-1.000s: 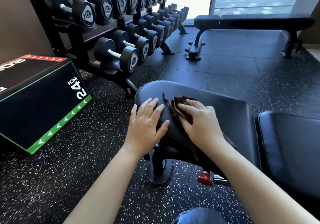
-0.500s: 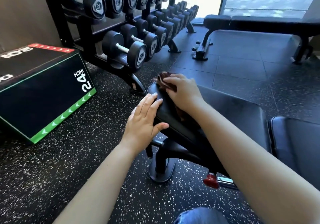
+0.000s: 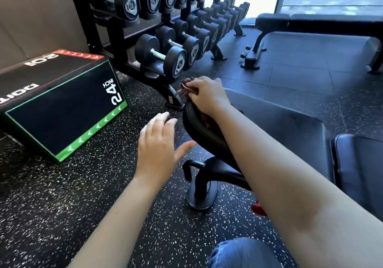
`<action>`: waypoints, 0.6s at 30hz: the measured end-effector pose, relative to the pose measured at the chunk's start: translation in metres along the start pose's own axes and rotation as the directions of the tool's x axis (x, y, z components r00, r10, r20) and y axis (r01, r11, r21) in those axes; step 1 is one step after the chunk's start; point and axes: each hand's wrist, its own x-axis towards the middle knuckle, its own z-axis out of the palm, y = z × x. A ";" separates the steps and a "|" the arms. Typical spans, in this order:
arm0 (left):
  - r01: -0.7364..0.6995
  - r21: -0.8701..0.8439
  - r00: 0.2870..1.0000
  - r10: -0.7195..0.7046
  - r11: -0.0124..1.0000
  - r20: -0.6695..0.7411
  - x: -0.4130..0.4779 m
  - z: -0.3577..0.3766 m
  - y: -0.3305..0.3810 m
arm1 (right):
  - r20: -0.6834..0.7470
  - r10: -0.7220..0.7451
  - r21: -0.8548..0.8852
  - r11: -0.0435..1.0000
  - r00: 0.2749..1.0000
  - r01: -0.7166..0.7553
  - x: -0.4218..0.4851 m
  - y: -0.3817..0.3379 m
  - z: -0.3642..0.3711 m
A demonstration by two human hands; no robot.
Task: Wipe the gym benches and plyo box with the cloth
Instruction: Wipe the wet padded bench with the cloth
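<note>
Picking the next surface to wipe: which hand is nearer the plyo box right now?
Left. The left hand hovers open over the floor between the plyo box and the bench. The right hand is farther off, holding the cloth at the bench's end.

left of the near bench [image 3: 279,130], a strip of speckled floor [image 3: 87,184] lies open up to the plyo box [image 3: 62,112]; the left hand [image 3: 159,145] hovers in it, fingers straight. at the bench tip, the right hand [image 3: 207,95] gripping the cloth [image 3: 184,87] fills the narrow gap before the dumbbell rack [image 3: 165,45]. under the bench, its support foot [image 3: 202,195] blocks. beyond the bench, dark tiles run open to the far bench [image 3: 310,22].
</note>
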 end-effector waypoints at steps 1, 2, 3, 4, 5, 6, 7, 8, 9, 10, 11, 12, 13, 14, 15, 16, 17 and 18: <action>0.004 0.003 1.000 -0.004 1.000 -0.002 -0.004 -0.005 -0.002 | 0.018 -0.015 -0.015 1.000 1.000 0.015 0.000 -0.002 -0.001; 0.018 -0.004 1.000 -0.018 1.000 -0.005 -0.008 -0.010 -0.003 | 0.036 -0.055 -0.013 0.998 0.998 0.056 -0.007 -0.004 -0.004; 0.039 -0.022 0.999 -0.039 0.999 -0.012 -0.011 -0.013 -0.003 | 0.045 -0.128 -0.005 0.992 0.991 0.128 -0.018 -0.006 -0.007; 0.060 -0.047 0.998 -0.061 0.997 -0.023 -0.013 -0.016 -0.002 | 0.055 -0.207 0.005 0.978 0.977 0.207 -0.031 -0.008 -0.009; 0.076 -0.078 0.996 -0.079 0.994 -0.036 -0.013 -0.017 0.000 | 0.059 -0.265 0.017 0.964 0.962 0.265 -0.047 -0.010 -0.009; 0.090 -0.121 0.994 -0.096 0.989 -0.045 -0.013 -0.018 0.003 | 0.049 -0.299 0.030 0.954 0.953 0.298 -0.063 -0.010 -0.010; 0.104 -0.175 0.992 -0.115 0.979 -0.054 -0.012 -0.019 0.007 | 0.011 -0.330 0.023 0.944 0.944 0.329 -0.079 -0.008 -0.010; 0.114 -0.232 0.989 -0.133 0.966 -0.068 -0.011 -0.021 0.012 | -0.042 -0.363 0.006 0.931 0.931 0.364 -0.092 -0.007 -0.012; 0.116 -0.278 0.986 -0.145 0.954 -0.086 -0.010 -0.023 0.017 | -0.076 -0.397 -0.020 0.918 0.914 0.397 -0.104 -0.004 -0.014; 0.109 -0.309 0.984 -0.147 0.945 -0.104 -0.009 -0.024 0.022 | -0.097 -0.422 -0.053 0.906 0.901 0.419 -0.115 0.001 -0.016; 0.095 -0.329 0.983 -0.140 0.940 -0.116 -0.008 -0.025 0.027 | -0.096 -0.442 -0.091 0.896 0.892 0.434 -0.126 0.008 -0.019; 0.078 -0.342 0.984 -0.128 0.936 -0.125 -0.008 -0.026 0.032 | -0.094 -0.464 -0.133 0.883 0.881 0.451 -0.138 0.015 -0.023; 0.062 -0.351 0.984 -0.115 0.934 -0.133 -0.008 -0.027 0.036 | -0.091 -0.482 -0.173 0.869 0.871 0.463 -0.149 0.022 -0.027; 0.048 -0.359 0.985 -0.105 0.932 -0.140 -0.007 -0.027 0.041 | -0.087 -0.496 -0.209 0.857 0.864 0.471 -0.160 0.030 -0.030; 0.038 -0.367 0.985 -0.097 0.929 -0.144 -0.007 -0.027 0.046 | -0.074 -0.499 -0.234 0.851 0.864 0.471 -0.171 0.037 -0.035; 0.031 -0.378 0.985 -0.092 0.925 -0.144 -0.006 -0.027 0.051 | -0.067 -0.496 -0.251 0.848 0.866 0.466 -0.182 0.044 -0.039; 0.026 -0.389 0.986 -0.088 0.921 -0.143 -0.005 -0.026 0.057 | -0.063 -0.490 -0.258 0.850 0.870 0.460 -0.191 0.051 -0.043; 0.016 -0.407 0.986 -0.081 0.913 -0.143 -0.004 -0.026 0.064 | -0.061 -0.479 -0.269 0.853 0.876 0.447 -0.202 0.061 -0.047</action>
